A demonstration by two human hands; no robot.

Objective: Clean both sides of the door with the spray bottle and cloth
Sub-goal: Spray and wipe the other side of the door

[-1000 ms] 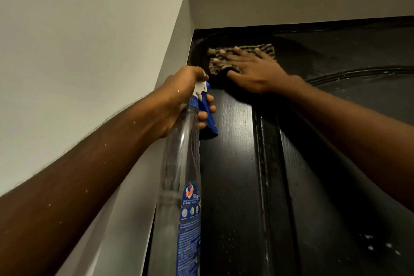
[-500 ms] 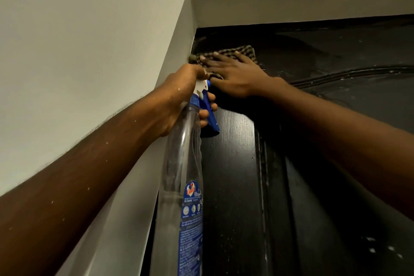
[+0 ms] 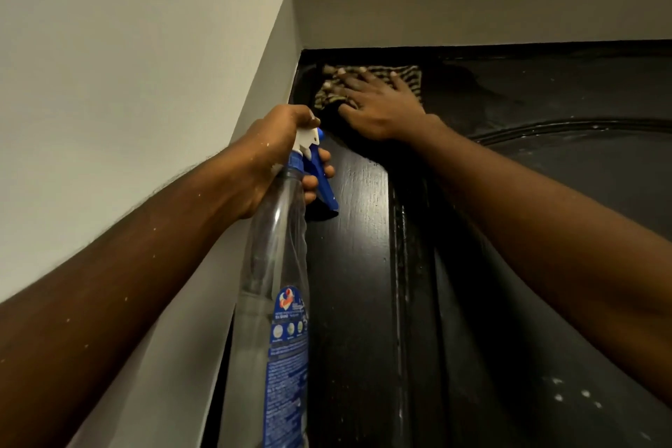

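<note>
Two hands (image 3: 280,153) (image 3: 381,109), cloth (image 3: 327,96) under right

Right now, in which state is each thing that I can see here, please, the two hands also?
door: dark, glossy, pale specks low on the right
left hand: curled round the spray bottle neck
spray bottle: held nozzle up
right hand: fingers straight, pressing the cloth
cloth: flat against the door's top left corner
</note>
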